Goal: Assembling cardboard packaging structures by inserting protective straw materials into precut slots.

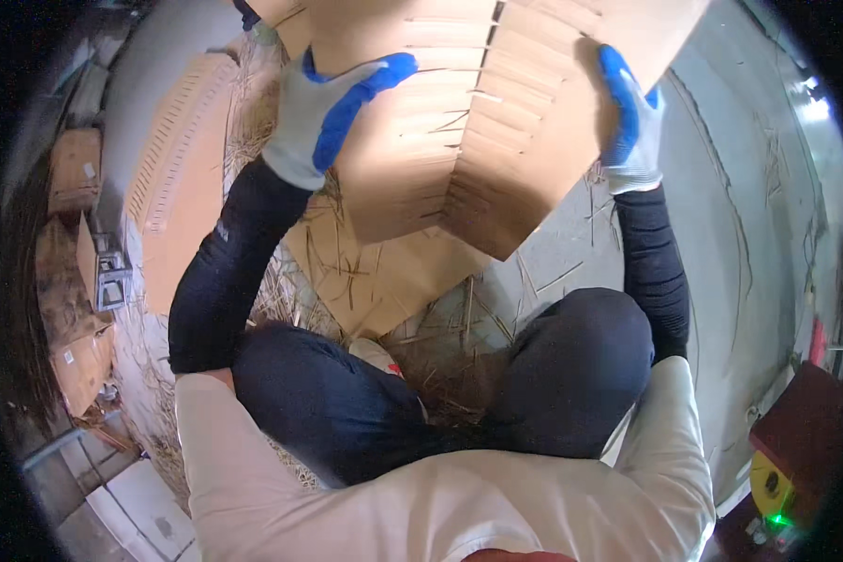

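A large brown cardboard sheet (pixel 553 112) is raised in front of me, bent in a V along its middle. Rows of narrow slits run on both sides of that bend. My left hand (pixel 314 117), in a white glove with blue coating, grips the sheet's left side, its thumb lying across the near face. On the right edge, my right hand (pixel 632 122) wears a matching glove and has its fingers partly hidden behind the board. Below the raised sheet, another flat cardboard piece (pixel 384 281) lies on the floor with thin cardboard strips scattered over it.
To the left lies a cardboard sheet (pixel 183 140) with slit rows. Cardboard boxes (pixel 75 169) and a grey frame-like object (pixel 112 276) stand farther left. Loose strips (pixel 464 361) litter the floor between my legs. At lower right is a yellow round object (pixel 768 482) beside a green light.
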### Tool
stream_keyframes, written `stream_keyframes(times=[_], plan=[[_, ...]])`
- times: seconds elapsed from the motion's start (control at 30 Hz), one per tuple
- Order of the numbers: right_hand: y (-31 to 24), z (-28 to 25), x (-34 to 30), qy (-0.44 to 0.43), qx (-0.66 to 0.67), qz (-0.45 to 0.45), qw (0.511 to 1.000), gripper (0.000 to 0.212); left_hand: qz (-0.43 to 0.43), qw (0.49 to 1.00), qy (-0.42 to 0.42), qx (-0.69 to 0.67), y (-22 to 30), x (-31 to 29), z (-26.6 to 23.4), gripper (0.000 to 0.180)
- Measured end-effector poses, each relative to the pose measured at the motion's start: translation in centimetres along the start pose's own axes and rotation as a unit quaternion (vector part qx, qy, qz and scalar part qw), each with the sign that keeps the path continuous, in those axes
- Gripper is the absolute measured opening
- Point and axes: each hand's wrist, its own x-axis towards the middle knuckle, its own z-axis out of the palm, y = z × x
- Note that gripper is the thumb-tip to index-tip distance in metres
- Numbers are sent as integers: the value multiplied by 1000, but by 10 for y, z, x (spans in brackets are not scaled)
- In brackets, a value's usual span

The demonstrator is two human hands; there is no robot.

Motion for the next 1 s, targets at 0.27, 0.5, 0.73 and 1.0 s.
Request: stream_keyframes(times=[0.27, 0.5, 0.73, 1.0], plan=[[1, 7, -81, 26, 181, 179, 967, 39, -18, 994, -28, 101, 0, 3, 33, 25], [-4, -8, -102, 73, 147, 229, 960, 30, -93, 987, -122, -43, -15, 18, 32, 33], [-22, -13, -123, 42, 94, 280, 954, 24, -111, 979, -158, -65, -36, 6, 1, 30], [27, -32, -179, -68, 51, 168, 982, 47, -139, 966, -214, -28, -29, -17, -35, 43]])
